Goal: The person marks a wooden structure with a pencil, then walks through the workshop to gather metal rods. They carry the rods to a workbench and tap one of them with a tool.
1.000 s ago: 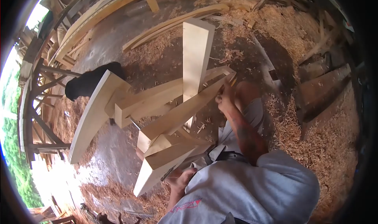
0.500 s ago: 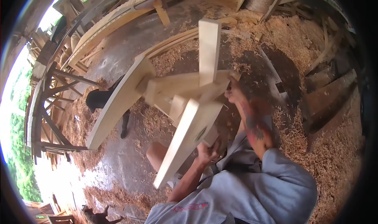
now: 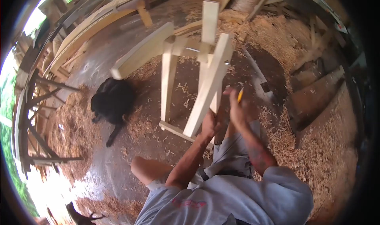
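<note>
A pale wooden frame of several joined pieces stands tilted in front of me, with a curved board at its far left. My left hand is wrapped round a lower piece of this frame, near my knees. To the right of the frame, my right hand is closed on a slim yellow pencil that sticks up between its fingers. Motion blurs this hand, and it appears apart from the wood.
A black dog is on the floor left of the frame. Another dark animal shows at bottom left. A long wooden bench stands upper left. Wood shavings and boards lie on the right.
The frame has turned and moved down to a more upright pose. My right hand has left its upper part and now shows a pencil. The black dog has come into fuller view.
</note>
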Demonstrator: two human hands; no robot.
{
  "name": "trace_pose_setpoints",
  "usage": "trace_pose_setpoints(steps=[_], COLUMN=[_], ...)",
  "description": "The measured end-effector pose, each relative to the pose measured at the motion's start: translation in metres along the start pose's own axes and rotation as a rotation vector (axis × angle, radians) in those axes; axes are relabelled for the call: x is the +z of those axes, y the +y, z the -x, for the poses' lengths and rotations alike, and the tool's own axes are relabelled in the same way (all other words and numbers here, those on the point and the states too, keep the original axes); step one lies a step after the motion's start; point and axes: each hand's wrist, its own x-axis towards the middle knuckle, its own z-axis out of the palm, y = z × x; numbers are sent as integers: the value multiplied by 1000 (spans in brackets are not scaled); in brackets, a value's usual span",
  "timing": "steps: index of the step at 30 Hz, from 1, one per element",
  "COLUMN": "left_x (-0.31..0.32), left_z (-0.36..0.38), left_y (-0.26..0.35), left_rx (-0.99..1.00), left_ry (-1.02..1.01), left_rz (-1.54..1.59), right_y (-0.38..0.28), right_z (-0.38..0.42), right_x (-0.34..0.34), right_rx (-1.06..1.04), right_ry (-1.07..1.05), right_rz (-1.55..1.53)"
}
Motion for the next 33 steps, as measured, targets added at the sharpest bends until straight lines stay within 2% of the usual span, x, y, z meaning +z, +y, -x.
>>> trace_pose_setpoints(steps=[2,3,5,6,7,8,9,11,12,14,15,18,19,23,25,26,28,29,30,31,32,33], left_x=[-29,-49,-99,-119,-139,-168,-187,-190,-174,-182,-179,-168,-169,-170,-168,-165,-146,-141,-136,-132,-133,-134], left_z=[-7,-13,-29,-35,-42,-68,-88,-125,-135,-167,-167,-165,-165,-147,-134,-125,-105,-105,-97,-89,-87,-89], left_y=[29,28,43,41,38,34,22,58,99,45,37,29,27,32,37,43,58,32,33,34,34,35], left_rx=[-109,64,58,-31,-59,-24,107,245,105,-93,-87,-9,-7,5,36,-33,-70,53,8,-36,-47,-32], left_ry=[-210,-294,-300,-119,79,61,199,128,-41,-138,-134,-4,11,65,128,150,252,341,347,359,364,374], left_rz=[166,-41,-145,167,486,371,54,-306,120,-14,-8,199,196,186,212,176,137,-4,131,267,273,154], right_y=[1,-9,-25,-24,-21,-20,-18,-14,-12,-12,-13,-7,-13,1,-3,23,34,35,24,-1,-4,-7], right_z=[41,43,43,40,38,38,38,36,35,34,32,25,22,12,2,-7,-24,-30,-32,-30,-31,-34], right_x=[7,11,16,20,26,34,40,49,52,54,54,56,55,47,35,28,14,9,5,1,2,4], right_rx=[-197,-260,-297,-280,-318,-357,-333,-340,-370,-420,-472,-431,-553,-534,-476,-361,-351,-324,-292,-261,-256,-166], right_ry=[-57,-86,-153,-132,-99,-75,-62,-10,26,39,62,26,105,48,-100,-122,-170,-200,-227,-271,-280,-331], right_rz=[3,48,167,165,319,474,482,503,518,504,490,441,456,413,466,458,371,346,322,503,511,500])
